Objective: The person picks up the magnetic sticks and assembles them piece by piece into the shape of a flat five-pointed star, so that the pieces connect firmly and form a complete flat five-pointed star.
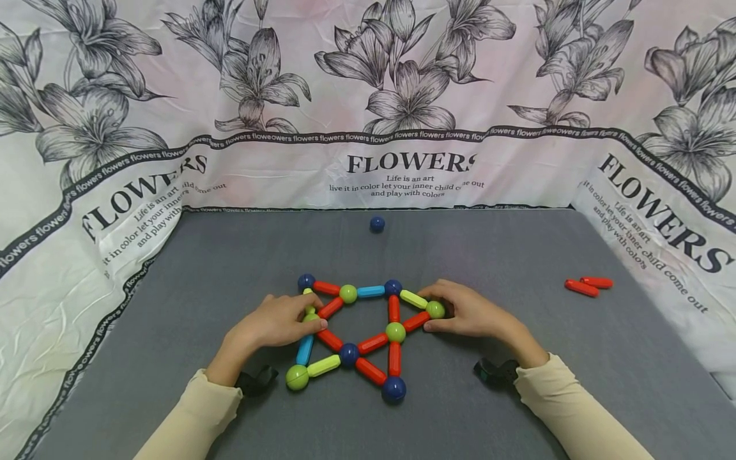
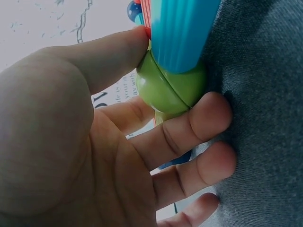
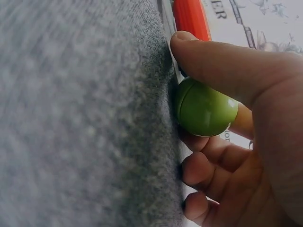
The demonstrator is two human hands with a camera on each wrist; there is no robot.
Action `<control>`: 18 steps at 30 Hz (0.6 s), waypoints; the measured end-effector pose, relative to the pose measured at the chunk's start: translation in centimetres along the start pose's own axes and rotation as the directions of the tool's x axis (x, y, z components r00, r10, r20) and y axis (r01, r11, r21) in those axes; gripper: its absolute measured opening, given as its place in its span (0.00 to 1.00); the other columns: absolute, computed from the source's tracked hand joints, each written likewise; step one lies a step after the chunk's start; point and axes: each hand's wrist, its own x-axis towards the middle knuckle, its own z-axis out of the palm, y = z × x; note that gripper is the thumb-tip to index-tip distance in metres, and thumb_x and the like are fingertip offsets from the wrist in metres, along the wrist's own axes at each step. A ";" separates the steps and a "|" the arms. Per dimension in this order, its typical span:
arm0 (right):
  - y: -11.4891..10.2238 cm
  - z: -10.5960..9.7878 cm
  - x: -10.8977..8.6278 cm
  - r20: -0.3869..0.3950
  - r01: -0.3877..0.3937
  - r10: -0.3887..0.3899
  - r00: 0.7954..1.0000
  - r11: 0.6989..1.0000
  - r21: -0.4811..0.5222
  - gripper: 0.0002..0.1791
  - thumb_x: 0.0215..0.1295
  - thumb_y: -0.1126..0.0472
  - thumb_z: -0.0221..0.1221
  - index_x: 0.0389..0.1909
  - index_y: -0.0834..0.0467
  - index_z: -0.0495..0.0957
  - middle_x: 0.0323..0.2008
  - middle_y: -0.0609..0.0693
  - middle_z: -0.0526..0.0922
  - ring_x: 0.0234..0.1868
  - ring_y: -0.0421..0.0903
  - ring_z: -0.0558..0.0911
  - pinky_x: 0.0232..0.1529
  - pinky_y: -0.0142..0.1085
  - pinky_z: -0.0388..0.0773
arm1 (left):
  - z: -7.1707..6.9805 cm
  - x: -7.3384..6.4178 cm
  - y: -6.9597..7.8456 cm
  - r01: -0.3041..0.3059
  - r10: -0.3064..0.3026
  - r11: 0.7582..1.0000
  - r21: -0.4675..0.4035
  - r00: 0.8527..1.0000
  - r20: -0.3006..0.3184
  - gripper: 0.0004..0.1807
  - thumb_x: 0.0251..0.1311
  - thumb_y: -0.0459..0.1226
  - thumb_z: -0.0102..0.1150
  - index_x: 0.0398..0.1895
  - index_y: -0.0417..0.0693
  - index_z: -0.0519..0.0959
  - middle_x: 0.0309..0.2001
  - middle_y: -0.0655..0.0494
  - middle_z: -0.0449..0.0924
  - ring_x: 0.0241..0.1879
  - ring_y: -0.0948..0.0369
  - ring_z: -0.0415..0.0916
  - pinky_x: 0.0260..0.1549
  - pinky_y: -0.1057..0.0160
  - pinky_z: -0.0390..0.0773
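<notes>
A flat lattice of coloured rods and balls lies on the grey cloth. My left hand (image 1: 282,321) is at its left side, thumb and fingers around a green ball (image 2: 163,85) that a blue rod (image 2: 184,35) joins. At the right corner my right hand (image 1: 468,311) holds another green ball (image 1: 435,310) between thumb and fingers, the thumb beside a red rod (image 3: 191,19). A central green ball (image 1: 395,332) links several red rods. Nearest to me are a dark blue ball (image 1: 393,389) and a green ball (image 1: 297,377).
Beyond the lattice a loose dark blue ball (image 1: 377,224) sits near the far edge of the grey cloth (image 1: 489,249). Two loose red rods (image 1: 582,287) lie at the right. Floral fabric (image 1: 414,172) hangs around the back and sides. Black wrist straps show at both sleeves.
</notes>
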 end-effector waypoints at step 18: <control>6.6 -6.9 -4.5 -0.349 -0.196 0.183 0.919 0.981 -0.003 0.14 0.69 0.57 0.65 0.52 0.57 0.85 0.41 0.52 0.85 0.36 0.33 0.77 0.36 0.29 0.72 | 0.0 0.4 -0.5 -0.020 0.024 0.999 0.028 0.991 -0.135 0.22 0.72 0.49 0.57 0.67 0.59 0.76 0.57 0.55 0.82 0.54 0.52 0.78 0.51 0.40 0.70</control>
